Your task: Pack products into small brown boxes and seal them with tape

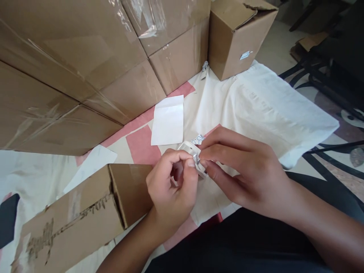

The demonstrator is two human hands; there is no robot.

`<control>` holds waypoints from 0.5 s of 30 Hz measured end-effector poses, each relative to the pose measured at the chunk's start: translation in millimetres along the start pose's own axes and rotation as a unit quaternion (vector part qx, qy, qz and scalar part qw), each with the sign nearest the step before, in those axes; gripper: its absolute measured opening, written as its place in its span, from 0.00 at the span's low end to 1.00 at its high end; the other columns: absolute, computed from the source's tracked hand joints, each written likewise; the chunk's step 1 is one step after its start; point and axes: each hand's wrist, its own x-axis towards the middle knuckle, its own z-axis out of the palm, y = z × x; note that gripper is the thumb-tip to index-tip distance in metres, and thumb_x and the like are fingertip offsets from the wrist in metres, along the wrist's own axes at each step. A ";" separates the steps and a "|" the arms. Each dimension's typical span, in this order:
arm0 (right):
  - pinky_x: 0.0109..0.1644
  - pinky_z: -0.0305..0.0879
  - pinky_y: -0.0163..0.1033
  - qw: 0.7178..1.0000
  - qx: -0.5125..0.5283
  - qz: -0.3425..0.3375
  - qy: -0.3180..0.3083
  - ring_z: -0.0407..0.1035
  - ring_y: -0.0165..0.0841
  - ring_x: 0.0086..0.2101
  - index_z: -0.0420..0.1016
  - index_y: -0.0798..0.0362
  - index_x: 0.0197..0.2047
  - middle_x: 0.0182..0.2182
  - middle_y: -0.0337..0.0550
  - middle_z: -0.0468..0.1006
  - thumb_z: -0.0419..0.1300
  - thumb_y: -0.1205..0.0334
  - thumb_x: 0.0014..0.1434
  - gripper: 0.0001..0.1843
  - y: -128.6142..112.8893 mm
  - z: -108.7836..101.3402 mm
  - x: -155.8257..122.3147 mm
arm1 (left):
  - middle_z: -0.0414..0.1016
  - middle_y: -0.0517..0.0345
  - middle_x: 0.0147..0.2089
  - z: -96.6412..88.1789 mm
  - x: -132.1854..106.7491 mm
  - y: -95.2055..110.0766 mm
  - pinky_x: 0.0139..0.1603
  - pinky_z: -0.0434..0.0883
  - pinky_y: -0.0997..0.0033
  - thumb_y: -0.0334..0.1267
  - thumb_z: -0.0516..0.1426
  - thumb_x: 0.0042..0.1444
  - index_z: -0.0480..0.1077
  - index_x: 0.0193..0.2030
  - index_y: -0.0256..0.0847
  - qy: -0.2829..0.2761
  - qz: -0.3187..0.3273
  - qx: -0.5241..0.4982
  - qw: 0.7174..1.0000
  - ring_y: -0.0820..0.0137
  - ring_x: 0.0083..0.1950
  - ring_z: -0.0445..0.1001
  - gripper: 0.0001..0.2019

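Note:
My left hand (174, 182) is closed in a pinch, thumb against forefinger, on a small shiny grey piece (197, 158). From the right, my right hand (241, 167) brings its thumb and fingers together on the same piece, its fingertips almost meeting those of the left. Its exact kind is too small to make out. Directly beneath the fingertips is a small white box-like item (186, 145), partly covered by both hands. Just behind it shows a scrap with blue-black printed outlines (198, 139).
Large taped cartons (113, 87) form a wall behind. Another carton (241, 41) stands at the back right, and a scribbled one (74, 223) lies front left. White paper (168, 120) rests on the red-and-cream cloth (143, 144). A dark object (8, 220) sits far left.

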 end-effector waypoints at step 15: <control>0.37 0.68 0.40 0.977 -0.193 -0.054 -0.070 0.72 0.35 0.34 0.76 0.57 0.37 0.36 0.49 0.77 0.53 0.72 0.68 0.11 2.3 -1.7 1.3 | 0.70 0.64 0.27 -9.1 -0.8 9.5 0.27 0.61 0.71 0.28 0.61 0.58 0.72 0.38 0.38 -0.073 0.144 0.292 0.943 0.77 0.24 0.63 0.03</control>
